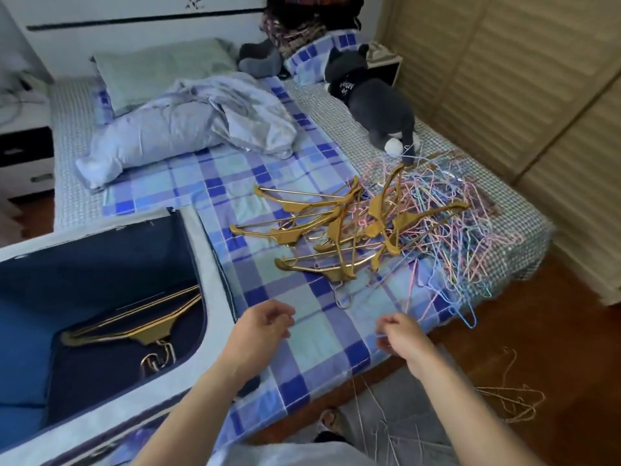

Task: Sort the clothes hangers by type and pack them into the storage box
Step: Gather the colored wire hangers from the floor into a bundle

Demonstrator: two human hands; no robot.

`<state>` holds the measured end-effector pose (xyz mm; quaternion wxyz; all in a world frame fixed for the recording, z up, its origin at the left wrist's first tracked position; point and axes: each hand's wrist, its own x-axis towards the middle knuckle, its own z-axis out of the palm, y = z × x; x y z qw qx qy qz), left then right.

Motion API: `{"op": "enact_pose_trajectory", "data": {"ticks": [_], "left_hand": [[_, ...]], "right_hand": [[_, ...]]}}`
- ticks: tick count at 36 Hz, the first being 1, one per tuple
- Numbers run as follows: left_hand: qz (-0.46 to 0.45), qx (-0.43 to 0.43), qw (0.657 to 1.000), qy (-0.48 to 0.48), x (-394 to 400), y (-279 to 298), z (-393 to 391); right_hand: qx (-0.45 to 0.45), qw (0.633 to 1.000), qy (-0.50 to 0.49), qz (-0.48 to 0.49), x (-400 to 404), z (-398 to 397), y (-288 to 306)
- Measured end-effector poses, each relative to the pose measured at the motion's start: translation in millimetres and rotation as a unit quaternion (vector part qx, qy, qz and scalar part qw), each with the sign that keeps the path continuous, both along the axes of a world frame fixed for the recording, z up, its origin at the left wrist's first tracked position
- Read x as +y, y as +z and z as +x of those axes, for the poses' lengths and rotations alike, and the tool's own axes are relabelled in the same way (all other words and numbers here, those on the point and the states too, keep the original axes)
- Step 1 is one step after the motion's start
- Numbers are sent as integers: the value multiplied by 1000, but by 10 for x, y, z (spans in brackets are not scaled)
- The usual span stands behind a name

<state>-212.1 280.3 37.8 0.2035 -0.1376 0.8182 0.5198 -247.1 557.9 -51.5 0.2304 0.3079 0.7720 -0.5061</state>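
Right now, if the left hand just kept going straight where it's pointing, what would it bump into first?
Probably the gold hangers lying on the checked bedsheet. The left hand points up the bed towards them, with only bare sheet between, though depth is hard to judge.

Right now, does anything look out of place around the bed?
Yes. Several thin wire hangers lie on the wooden floor beside the bed, apart from the tangled pile on the mattress. A few pastel ones also dangle over the bed's edge.

Gold hangers [322, 227] lie on a blue-and-white checked bedsheet [235, 183], beside them a tangle of pink, blue and green wire hangers [447, 223]. The storage box [100, 297] is navy inside, grey-rimmed.
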Motion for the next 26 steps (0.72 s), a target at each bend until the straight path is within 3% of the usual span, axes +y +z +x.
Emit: {"op": "enact_pose_trajectory", "data": {"ticks": [9,13,19,26], "left_hand": [[-18,-16,999,28,-46,-147,-394],[-17,-30,999,-9,15,-232,-612],[-29,-51,984,-166,452,-468,-888],[-26,-121,930,-347,1141,-901,-800]], "right_hand": [[-23,999,-2,-24,-90,-394,-83],[-25,999,4,-40,-228,-484,8],[-2,995,-84,-46,-63,-434,-102],[-29,960,-277,-2,461,760,-306]]}}
